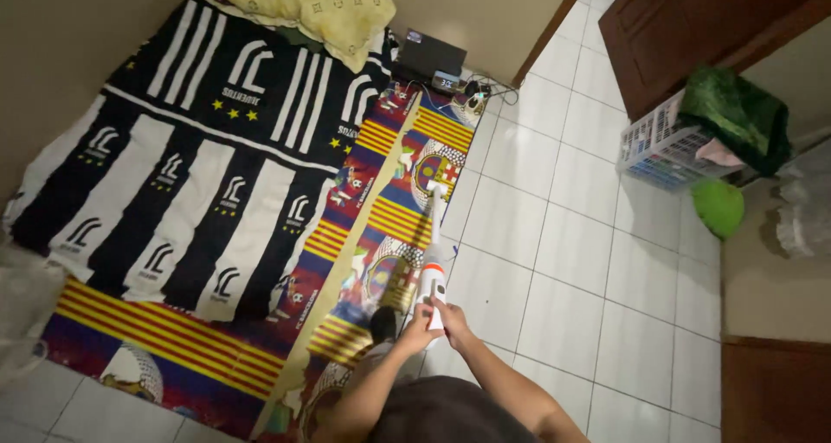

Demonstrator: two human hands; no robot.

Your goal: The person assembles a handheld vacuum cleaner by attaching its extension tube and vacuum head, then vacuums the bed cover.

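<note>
I had both hands, left [418, 329] and right [450, 320], closed around the vacuum [432, 280], its head [435, 191] apparently resting on the mattress [260, 192]. I was mid-pass; next called for a steady pull along that mattress edge.

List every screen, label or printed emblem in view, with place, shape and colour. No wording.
Laptop: dark, closed, on the floor at the mattress head.
Black-and-white striped sheet: white emblems repeated, small yellow stars.
Red, blue and yellow sheet: round crests, along the mattress edge.
Handheld vacuum: white with an orange band, held by both hands.
</note>
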